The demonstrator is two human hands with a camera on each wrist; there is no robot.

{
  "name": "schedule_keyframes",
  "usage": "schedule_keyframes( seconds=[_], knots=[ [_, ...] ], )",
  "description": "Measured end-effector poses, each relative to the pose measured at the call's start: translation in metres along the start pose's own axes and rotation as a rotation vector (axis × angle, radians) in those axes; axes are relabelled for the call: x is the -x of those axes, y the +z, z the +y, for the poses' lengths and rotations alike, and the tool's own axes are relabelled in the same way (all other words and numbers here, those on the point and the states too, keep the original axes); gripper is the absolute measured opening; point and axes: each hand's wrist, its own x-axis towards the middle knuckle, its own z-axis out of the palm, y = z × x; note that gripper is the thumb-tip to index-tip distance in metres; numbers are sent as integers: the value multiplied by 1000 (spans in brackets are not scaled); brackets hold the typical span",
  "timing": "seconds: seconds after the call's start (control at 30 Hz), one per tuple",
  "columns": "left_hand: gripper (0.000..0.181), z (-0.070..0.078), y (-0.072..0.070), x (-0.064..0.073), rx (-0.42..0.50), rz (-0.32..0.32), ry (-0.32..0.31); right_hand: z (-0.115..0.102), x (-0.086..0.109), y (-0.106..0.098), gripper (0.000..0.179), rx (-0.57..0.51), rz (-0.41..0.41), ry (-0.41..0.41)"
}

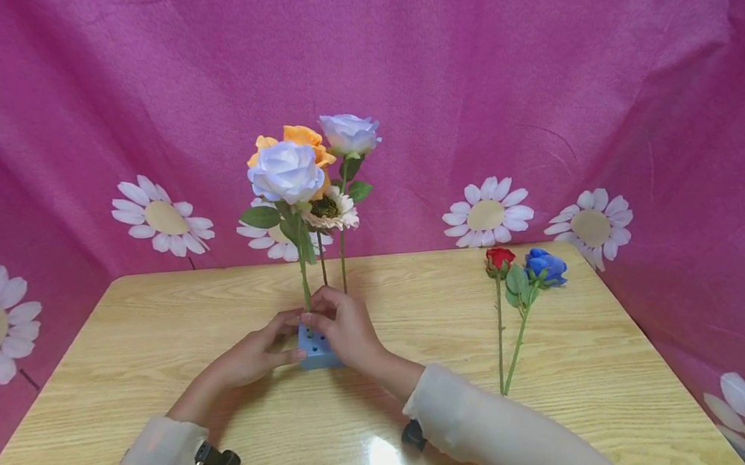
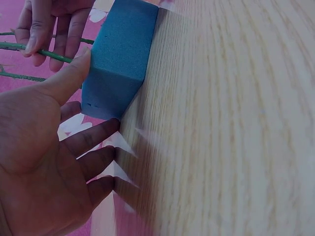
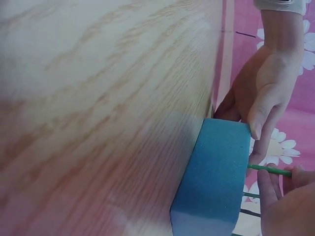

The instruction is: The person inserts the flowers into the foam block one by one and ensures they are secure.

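Bench [image 1: 464, 343]: light wood grain, rounded back corner at left, bright glare patch near front. Blue block [image 1: 320, 359] sits flat about mid-bench, holes in top. Right side: red rose [image 1: 500, 260], blue rose [image 1: 546, 267] lying side by side, blooms toward back edge, stem ends close together.

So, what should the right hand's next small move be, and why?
Perhaps press the front pale rose's stem gently down: the right hand pinches it above the blue block, the left hand touches the block, and the stem's depth is hidden.
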Motion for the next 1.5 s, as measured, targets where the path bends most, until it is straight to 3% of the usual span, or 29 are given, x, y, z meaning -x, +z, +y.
schedule_keyframes(
  seconds=[0.67, 1.17, 1.5],
  knots=[
    [69, -1, 2, 0, -5, 9, 29, 10, 2, 4, 11, 72, -27, -40],
    [70, 0, 1, 1, -8, 12, 31, 6, 7, 4, 20, -9, -46, -35],
    [70, 0, 1, 1, -10, 5, 16, -3, 10, -12, 21, -14, -41, -4]
  ],
)
